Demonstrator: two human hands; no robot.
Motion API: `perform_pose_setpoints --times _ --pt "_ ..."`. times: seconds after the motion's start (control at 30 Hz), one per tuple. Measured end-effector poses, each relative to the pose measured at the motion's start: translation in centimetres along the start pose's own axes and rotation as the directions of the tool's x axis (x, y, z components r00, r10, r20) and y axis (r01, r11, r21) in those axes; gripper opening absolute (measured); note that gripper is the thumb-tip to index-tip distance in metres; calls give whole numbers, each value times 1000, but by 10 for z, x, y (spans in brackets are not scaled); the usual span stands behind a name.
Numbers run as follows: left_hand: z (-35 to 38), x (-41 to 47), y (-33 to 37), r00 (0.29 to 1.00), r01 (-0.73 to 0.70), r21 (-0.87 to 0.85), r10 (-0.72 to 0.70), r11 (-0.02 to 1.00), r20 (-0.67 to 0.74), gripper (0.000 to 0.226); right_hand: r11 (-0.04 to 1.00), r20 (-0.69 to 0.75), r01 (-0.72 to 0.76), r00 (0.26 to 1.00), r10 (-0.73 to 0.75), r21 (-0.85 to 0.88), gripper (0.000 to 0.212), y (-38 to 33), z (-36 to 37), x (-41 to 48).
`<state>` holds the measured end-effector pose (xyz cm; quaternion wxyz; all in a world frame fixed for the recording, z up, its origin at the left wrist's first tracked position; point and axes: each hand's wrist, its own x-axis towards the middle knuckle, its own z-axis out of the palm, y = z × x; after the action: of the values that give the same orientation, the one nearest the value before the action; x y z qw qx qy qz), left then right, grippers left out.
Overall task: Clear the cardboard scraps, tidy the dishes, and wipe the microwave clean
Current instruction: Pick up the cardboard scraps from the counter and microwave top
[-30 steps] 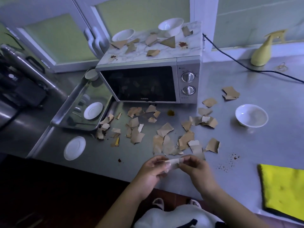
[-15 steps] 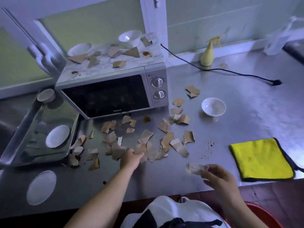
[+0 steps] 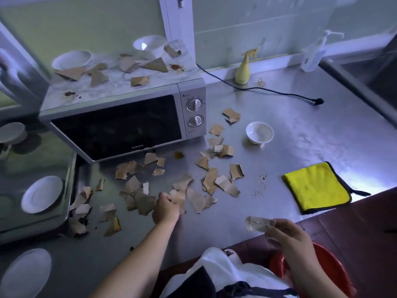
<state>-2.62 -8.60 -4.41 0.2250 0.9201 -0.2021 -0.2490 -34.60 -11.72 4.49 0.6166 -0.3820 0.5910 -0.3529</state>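
Brown scraps (image 3: 209,181) litter the grey worktop (image 3: 322,130). The microwave (image 3: 120,125) is silver with a black door and a white marbled top, stained brown. Bowls (image 3: 259,132) and plates (image 3: 41,194) are white. Near the front edge, the cloth (image 3: 315,187) is yellow, edged black. The bottle (image 3: 242,72) is yellow, the cord (image 3: 268,89) black.

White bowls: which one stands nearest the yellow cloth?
The bowl on the counter, right of the microwave. The two bowls on its top stand farther from the yellow cloth.
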Motion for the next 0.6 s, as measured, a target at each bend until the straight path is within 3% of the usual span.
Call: perform_pose_setpoints --times 0.17,0.4,0.6 --pt "-6 3 -18 997 60 -159 -51 986 60 10 997 -11 9 1000 -10 -73 17 -5 18 -12" --pt "-33 -13 -37 988 143 -449 -97 882 124 17 996 42 16 999 -12 -89 19 -12 52 -27" --pt "-74 -34 -37 962 48 -581 120 813 247 11 978 275 98 961 -44 -185 19 -28 78 -39"
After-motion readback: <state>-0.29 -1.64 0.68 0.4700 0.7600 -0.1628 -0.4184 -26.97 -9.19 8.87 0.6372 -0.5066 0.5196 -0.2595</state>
